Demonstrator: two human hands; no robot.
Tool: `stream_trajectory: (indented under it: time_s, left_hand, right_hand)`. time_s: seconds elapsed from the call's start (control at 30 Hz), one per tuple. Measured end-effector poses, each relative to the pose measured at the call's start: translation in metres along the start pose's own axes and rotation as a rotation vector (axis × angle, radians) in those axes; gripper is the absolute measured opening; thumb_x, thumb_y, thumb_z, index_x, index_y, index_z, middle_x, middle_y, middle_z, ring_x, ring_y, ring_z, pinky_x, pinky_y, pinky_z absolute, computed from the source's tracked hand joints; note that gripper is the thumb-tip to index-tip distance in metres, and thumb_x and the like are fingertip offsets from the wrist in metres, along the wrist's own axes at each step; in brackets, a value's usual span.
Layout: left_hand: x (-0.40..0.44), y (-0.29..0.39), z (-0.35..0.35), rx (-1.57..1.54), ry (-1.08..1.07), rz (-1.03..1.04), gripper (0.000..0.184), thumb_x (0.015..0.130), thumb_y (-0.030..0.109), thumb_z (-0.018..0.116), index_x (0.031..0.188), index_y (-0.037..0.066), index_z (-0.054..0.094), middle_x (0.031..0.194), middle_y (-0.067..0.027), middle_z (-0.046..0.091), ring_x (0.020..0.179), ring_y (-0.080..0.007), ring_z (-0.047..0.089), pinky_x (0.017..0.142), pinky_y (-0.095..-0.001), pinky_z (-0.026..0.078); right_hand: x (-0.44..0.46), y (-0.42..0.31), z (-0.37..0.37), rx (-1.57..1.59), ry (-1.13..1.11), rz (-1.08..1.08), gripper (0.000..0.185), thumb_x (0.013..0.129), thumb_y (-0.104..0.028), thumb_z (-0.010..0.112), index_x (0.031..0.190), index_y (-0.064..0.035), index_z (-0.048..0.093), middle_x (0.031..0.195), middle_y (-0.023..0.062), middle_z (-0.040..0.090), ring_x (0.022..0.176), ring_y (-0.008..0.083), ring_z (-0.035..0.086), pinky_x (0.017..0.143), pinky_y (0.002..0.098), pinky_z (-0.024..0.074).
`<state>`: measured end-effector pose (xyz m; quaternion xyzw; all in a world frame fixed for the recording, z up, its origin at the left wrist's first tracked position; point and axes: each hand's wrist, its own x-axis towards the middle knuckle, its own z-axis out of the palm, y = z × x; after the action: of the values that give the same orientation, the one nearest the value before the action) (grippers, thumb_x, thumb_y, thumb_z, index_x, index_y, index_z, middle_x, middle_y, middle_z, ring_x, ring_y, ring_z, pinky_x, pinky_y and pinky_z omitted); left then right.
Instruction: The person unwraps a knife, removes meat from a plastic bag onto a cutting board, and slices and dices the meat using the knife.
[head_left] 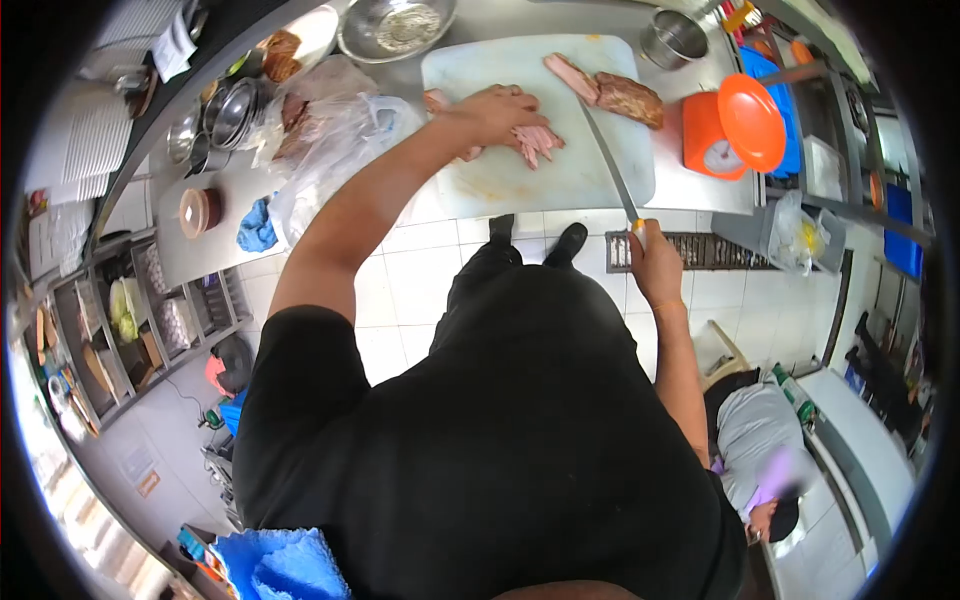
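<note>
A white cutting board [480, 190] lies on the metal counter. On its left part my left hand [492, 115] rests, fingers bent over sliced meat [538, 145]; pink strips show beyond the fingers, and more meat shows at the hand's left side. My right hand [655, 262] is wrapped round the handle of a long knife [608, 155] at the board's front right edge. The blade points up and left, its tip near a browned piece of meat [628, 98] and a thick cut slice [572, 78] at the board's back right.
An orange scale [703, 135] with a round pan [752, 122] stands right of the board. Plastic bags [345, 160], a lidded tub [200, 212] and a blue cloth [257, 227] lie left. Metal bowls [397, 28] stand behind. Another person [760, 430] is at lower right.
</note>
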<state>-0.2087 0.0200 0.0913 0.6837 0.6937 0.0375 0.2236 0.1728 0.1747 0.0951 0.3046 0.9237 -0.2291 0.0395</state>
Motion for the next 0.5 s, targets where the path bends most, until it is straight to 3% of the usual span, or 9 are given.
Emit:
stream_trajectory:
  time_s: [0.2,0.3,0.4,0.5]
  left_hand:
    - [-0.007,0.018,0.030,0.047,0.276,-0.223,0.063,0.089,0.043,0.081,0.146,0.023,0.064,0.130,-0.0108,0.067,0.124,-0.0355,0.064,0.108,-0.0488,0.049]
    - [-0.004,0.048,0.053,-0.010,0.435,-0.484,0.065,0.086,0.046,0.084,0.140,0.015,0.066,0.119,-0.0135,0.069,0.113,-0.0374,0.068,0.102,-0.0518,0.053]
    - [0.006,0.086,0.068,-0.071,0.444,-0.683,0.060,0.084,0.047,0.086,0.127,0.010,0.067,0.113,-0.0151,0.069,0.107,-0.0387,0.070,0.095,-0.0531,0.055]
    - [0.010,0.102,0.078,-0.064,0.545,-0.741,0.051,0.084,0.045,0.087,0.115,0.010,0.067,0.115,-0.0147,0.069,0.106,-0.0381,0.069,0.091,-0.0520,0.055]
  right_hand:
    - [-0.008,0.000,0.002,0.025,-0.025,0.010,0.027,0.103,-0.029,0.067,0.107,-0.0051,0.054,0.084,0.0222,0.072,0.078,0.0460,0.071,0.068,0.0573,0.0538]
    - [-0.008,0.001,0.009,0.026,0.023,-0.032,0.028,0.103,-0.030,0.067,0.107,-0.0049,0.055,0.086,0.0206,0.073,0.079,0.0443,0.072,0.068,0.0565,0.0547]
    - [-0.005,-0.002,0.013,0.024,0.031,-0.020,0.029,0.102,-0.030,0.067,0.109,-0.0048,0.056,0.085,0.0199,0.073,0.079,0.0436,0.072,0.068,0.0560,0.0554]
    - [-0.001,-0.008,0.013,0.011,0.016,-0.007,0.031,0.102,-0.031,0.066,0.113,-0.0037,0.056,0.087,0.0209,0.074,0.080,0.0441,0.073,0.070,0.0551,0.0565]
